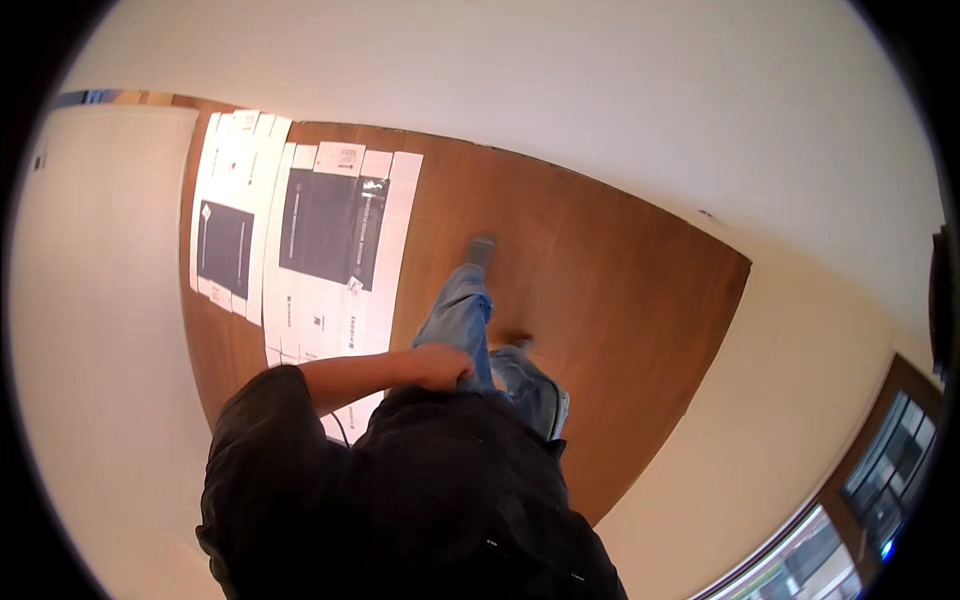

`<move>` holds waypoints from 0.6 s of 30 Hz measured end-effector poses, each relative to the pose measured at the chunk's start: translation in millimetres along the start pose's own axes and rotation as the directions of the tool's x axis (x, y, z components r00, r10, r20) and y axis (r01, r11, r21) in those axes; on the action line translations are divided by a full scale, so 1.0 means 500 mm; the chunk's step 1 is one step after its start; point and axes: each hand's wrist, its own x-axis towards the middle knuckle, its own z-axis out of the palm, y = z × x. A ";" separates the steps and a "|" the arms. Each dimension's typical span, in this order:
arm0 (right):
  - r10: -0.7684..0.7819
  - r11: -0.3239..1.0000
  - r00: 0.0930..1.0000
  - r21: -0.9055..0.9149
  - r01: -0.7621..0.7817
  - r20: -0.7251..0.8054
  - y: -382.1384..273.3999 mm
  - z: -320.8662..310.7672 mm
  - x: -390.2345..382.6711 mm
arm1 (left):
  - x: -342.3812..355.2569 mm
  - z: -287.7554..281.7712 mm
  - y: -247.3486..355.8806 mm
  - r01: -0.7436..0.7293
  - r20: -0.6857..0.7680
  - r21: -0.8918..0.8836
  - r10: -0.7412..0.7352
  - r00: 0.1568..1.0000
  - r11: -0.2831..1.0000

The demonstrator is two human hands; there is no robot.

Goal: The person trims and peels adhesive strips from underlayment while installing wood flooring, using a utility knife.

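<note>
My left forearm bends across the front of my body, and my left hand is closed in front of my waist. It is a little blurred, and whatever may be in its fingers is hidden. Just beyond the hand are my blue jeans; I cannot tell whether it touches them. One leg is stretched forward, with a grey sock on the foot. My right hand does not show; my black shirt fills the lower middle.
Flattened white cardboard boxes with dark panels, a larger one and a smaller one, lie on the brown wooden floor at the left. White walls enclose the floor. A dark-framed glass door stands at the lower right.
</note>
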 end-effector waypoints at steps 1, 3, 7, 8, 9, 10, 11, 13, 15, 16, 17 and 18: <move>0.011 1.000 1.000 -0.019 -0.010 0.027 -0.006 -0.030 0.000 | 0.005 -0.007 0.011 0.052 -0.070 -0.113 -0.060 0.996 0.992; 0.019 0.999 0.996 -0.046 -0.014 0.092 -0.015 -0.088 0.011 | -0.002 -0.008 0.043 0.101 -0.148 -0.236 -0.138 0.979 0.966; 0.015 0.995 0.971 -0.101 0.009 0.240 -0.017 -0.213 0.067 | -0.025 0.054 0.129 0.160 0.125 -0.649 -0.103 0.987 0.744; 0.013 0.994 0.960 -0.104 0.017 0.281 -0.020 -0.243 0.095 | -0.017 0.067 0.138 0.248 0.189 -0.653 -0.163 0.968 0.716; 0.013 0.994 0.949 -0.106 0.022 0.316 -0.025 -0.269 0.129 | -0.004 0.085 0.152 0.250 0.178 -0.700 -0.176 0.968 0.668; 0.022 0.994 0.943 -0.112 0.016 0.333 -0.030 -0.291 0.168 | 0.026 0.087 0.141 0.212 0.167 -0.677 -0.133 0.977 0.705; 0.039 0.986 0.937 -0.166 0.020 0.347 -0.034 -0.309 0.220 | 0.069 0.093 0.132 0.184 0.188 -0.654 -0.078 0.979 0.733; 0.059 0.989 0.937 -0.144 -0.009 0.346 -0.050 -0.317 0.369 | 0.179 0.062 0.045 0.099 0.110 -0.655 -0.035 0.993 0.749; -0.108 0.946 0.954 -0.267 0.185 0.278 -0.071 -0.286 0.563 | 0.296 0.011 -0.088 -0.091 -0.179 -0.729 -0.061 0.982 0.678; -0.308 0.824 0.913 -0.405 0.396 0.266 -0.086 -0.259 0.679 | 0.358 -0.019 -0.179 -0.211 -0.383 -0.780 -0.183 0.905 0.589; -0.333 0.801 0.908 -0.432 0.415 0.255 -0.102 -0.228 0.792 | 0.423 -0.058 -0.279 -0.288 -0.483 -0.795 -0.271 0.833 0.534; -0.317 0.766 0.925 -0.518 0.380 0.211 -0.120 -0.195 0.904 | 0.478 -0.092 -0.386 -0.329 -0.579 -0.780 -0.413 0.703 0.533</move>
